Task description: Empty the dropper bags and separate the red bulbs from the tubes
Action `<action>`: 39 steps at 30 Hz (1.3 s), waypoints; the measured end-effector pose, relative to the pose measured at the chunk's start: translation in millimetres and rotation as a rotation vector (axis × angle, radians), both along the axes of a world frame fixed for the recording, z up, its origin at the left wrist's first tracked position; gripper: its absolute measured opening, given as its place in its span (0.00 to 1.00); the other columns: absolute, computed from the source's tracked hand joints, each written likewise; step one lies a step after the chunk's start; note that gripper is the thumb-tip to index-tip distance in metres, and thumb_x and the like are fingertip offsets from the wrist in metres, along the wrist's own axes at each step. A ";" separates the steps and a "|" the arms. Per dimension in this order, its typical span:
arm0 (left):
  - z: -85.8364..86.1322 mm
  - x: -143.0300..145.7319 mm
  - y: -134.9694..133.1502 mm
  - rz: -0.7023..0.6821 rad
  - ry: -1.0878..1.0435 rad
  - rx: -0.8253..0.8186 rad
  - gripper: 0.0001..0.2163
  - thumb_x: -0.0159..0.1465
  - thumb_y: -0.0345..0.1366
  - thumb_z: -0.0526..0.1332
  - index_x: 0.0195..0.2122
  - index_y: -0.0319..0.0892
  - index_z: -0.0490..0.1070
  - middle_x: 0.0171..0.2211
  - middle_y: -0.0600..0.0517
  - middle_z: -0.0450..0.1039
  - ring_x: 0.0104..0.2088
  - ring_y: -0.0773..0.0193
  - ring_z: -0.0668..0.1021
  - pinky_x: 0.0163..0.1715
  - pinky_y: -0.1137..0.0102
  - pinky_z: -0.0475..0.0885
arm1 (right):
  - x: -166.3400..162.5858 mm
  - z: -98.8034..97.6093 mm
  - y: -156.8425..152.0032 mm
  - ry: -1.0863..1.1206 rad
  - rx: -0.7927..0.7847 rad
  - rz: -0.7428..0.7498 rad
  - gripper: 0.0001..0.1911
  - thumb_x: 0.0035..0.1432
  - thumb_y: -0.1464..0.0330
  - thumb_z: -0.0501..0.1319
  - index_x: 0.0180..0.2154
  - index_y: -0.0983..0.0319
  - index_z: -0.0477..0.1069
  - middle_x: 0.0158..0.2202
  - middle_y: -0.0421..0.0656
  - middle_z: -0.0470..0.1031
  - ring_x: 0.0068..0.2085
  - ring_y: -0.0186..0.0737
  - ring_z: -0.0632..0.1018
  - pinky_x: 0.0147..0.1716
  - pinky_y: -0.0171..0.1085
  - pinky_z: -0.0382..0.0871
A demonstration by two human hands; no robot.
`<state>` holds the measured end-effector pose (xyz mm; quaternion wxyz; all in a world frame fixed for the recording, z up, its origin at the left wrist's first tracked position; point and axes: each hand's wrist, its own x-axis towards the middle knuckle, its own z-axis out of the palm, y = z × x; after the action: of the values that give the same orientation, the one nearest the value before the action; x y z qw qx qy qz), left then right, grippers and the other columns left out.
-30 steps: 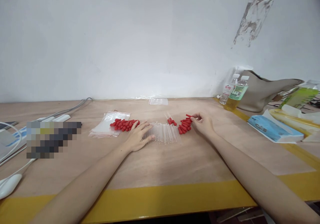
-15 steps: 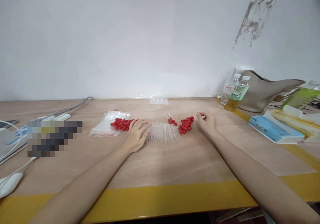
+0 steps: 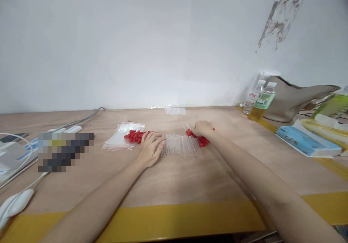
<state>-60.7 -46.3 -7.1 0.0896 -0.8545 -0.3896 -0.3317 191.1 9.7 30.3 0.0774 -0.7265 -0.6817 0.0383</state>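
A row of clear glass tubes (image 3: 181, 146) lies in the middle of the wooden table (image 3: 174, 177). My left hand (image 3: 150, 147) rests at the row's left end, fingers curled onto the tubes. Behind it sits a heap of red rubber bulbs (image 3: 133, 135) beside a stack of clear zip bags (image 3: 119, 139). My right hand (image 3: 202, 128) is over a second heap of red bulbs (image 3: 203, 141) at the row's right end, fingers bent down into them; what they hold is hidden. A few assembled droppers (image 3: 188, 130) lie just left of that hand.
Two bottles (image 3: 261, 98), a beige bag (image 3: 293, 98) and a blue tissue pack (image 3: 307, 141) stand at the right. Cables, a power strip (image 3: 65, 129) and a white device (image 3: 15, 205) lie at the left. Another clear bag (image 3: 175, 110) lies by the wall. Yellow tape (image 3: 174, 217) edges the table.
My right hand has moved left from beside the right bulb heap to over it. My left hand's fingers have curled tighter at the tubes' left end.
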 end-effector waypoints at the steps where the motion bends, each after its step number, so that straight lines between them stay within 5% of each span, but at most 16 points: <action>1: 0.0 -0.1 -0.1 -0.001 0.000 0.001 0.14 0.65 0.38 0.46 0.43 0.46 0.69 0.43 0.50 0.69 0.49 0.60 0.65 0.53 0.57 0.52 | -1.0 -1.1 6.0 0.011 -0.052 0.006 0.14 0.43 0.62 0.61 0.13 0.61 0.68 0.14 0.45 0.68 0.26 0.43 0.72 0.30 0.42 0.59; 9: -0.3 2.9 -1.0 -0.007 0.019 -0.008 0.14 0.65 0.39 0.47 0.42 0.46 0.71 0.44 0.49 0.68 0.50 0.58 0.64 0.53 0.54 0.51 | -3.2 -4.5 24.6 0.053 -0.161 0.072 0.13 0.37 0.61 0.64 0.11 0.59 0.66 0.10 0.40 0.62 0.16 0.38 0.68 0.19 0.38 0.58; 14: 2.3 2.0 -3.0 0.001 0.017 -0.016 0.14 0.65 0.39 0.46 0.43 0.46 0.70 0.44 0.49 0.68 0.50 0.58 0.65 0.53 0.55 0.50 | -7.1 14.1 16.7 0.065 0.012 0.014 0.11 0.40 0.66 0.62 0.13 0.61 0.65 0.12 0.43 0.64 0.22 0.43 0.71 0.26 0.41 0.59; 18: 3.8 1.8 -3.8 0.034 -0.037 0.011 0.17 0.64 0.40 0.47 0.52 0.42 0.61 0.47 0.46 0.66 0.50 0.57 0.64 0.53 0.56 0.52 | -10.5 27.1 -20.2 0.112 0.266 0.045 0.11 0.55 0.68 0.50 0.28 0.61 0.69 0.24 0.44 0.72 0.32 0.41 0.72 0.37 0.43 0.56; 21: 3.8 4.7 -6.0 0.054 -0.111 0.072 0.21 0.63 0.40 0.49 0.56 0.38 0.54 0.49 0.42 0.63 0.51 0.56 0.63 0.52 0.57 0.54 | -10.8 10.6 -61.0 0.158 0.618 0.309 0.09 0.57 0.67 0.51 0.37 0.62 0.67 0.31 0.44 0.73 0.37 0.41 0.70 0.41 0.43 0.52; 24: 3.2 12.0 -12.5 0.010 -0.107 0.137 0.20 0.63 0.39 0.50 0.55 0.39 0.56 0.50 0.42 0.62 0.52 0.55 0.63 0.53 0.56 0.55 | -9.9 -22.0 -94.2 0.038 0.765 0.540 0.12 0.58 0.69 0.52 0.43 0.62 0.66 0.35 0.47 0.73 0.37 0.42 0.68 0.41 0.43 0.51; 29: 1.6 27.6 -27.7 -0.185 0.119 0.190 0.11 0.62 0.36 0.52 0.45 0.48 0.68 0.43 0.51 0.71 0.50 0.58 0.68 0.55 0.51 0.47 | -12.9 -53.2 -108.9 0.037 0.821 0.572 0.08 0.57 0.70 0.53 0.36 0.59 0.71 0.31 0.43 0.70 0.36 0.39 0.67 0.39 0.41 0.52; 39: 0.6 35.8 -32.5 -0.193 0.207 0.293 0.09 0.63 0.33 0.52 0.41 0.45 0.69 0.27 0.54 0.72 0.34 0.65 0.72 0.54 0.52 0.51 | -24.7 -51.6 -113.6 0.120 0.804 0.713 0.08 0.58 0.67 0.54 0.32 0.61 0.70 0.26 0.40 0.73 0.32 0.34 0.68 0.40 0.41 0.50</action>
<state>-24.9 -78.8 -6.5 0.2204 -0.8953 -0.2420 -0.3021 166.4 -103.9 -21.3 0.3705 -0.3598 -0.8412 -0.1604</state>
